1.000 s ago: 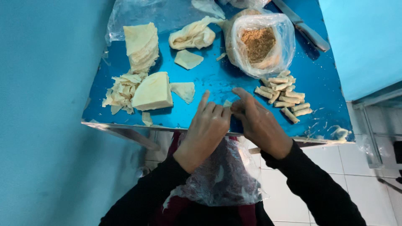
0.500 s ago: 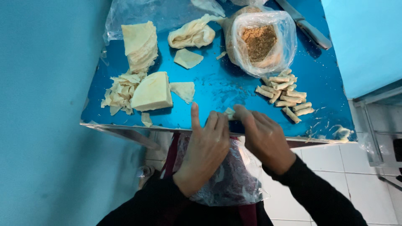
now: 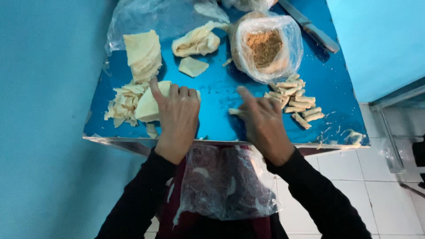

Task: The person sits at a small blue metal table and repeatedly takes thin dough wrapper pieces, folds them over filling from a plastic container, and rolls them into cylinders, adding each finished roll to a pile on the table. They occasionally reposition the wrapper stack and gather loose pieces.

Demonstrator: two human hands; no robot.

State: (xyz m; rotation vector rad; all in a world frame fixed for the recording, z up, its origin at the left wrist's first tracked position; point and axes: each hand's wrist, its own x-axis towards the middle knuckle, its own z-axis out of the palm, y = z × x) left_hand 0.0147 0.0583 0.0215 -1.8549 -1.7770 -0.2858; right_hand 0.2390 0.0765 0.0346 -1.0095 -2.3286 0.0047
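Your left hand (image 3: 178, 116) lies palm-down on the blue table (image 3: 212, 93) at lower centre-left of the frame, fingers together and pointing up the picture, thumb splayed toward the left; its fingertips touch the edge of a pale folded wrapper sheet (image 3: 148, 106) that sits on a heap of torn wrapper scraps (image 3: 121, 104). Your right hand (image 3: 264, 124), just right of centre, is also flat with fingers loosely closed, and it presses on a small pale roll (image 3: 234, 112) whose end pokes out at the left of the fingers. That roll's long axis runs roughly left to right across the frame, its visible tip pointing toward your left hand; the rest is hidden under the palm. Near the right hand, to its upper right, lies a pile of finished rolls (image 3: 294, 98), most of them lying across the frame or tilted slightly. Above that, in the upper centre, stands an open clear bag of brown filling (image 3: 265, 46). A stack of wrapper sheets (image 3: 142, 54) sits at upper left, a crumpled sheet (image 3: 197, 42) beside it, and a small flat piece (image 3: 192, 66) below that. A knife (image 3: 310, 27) lies diagonally at the upper right.
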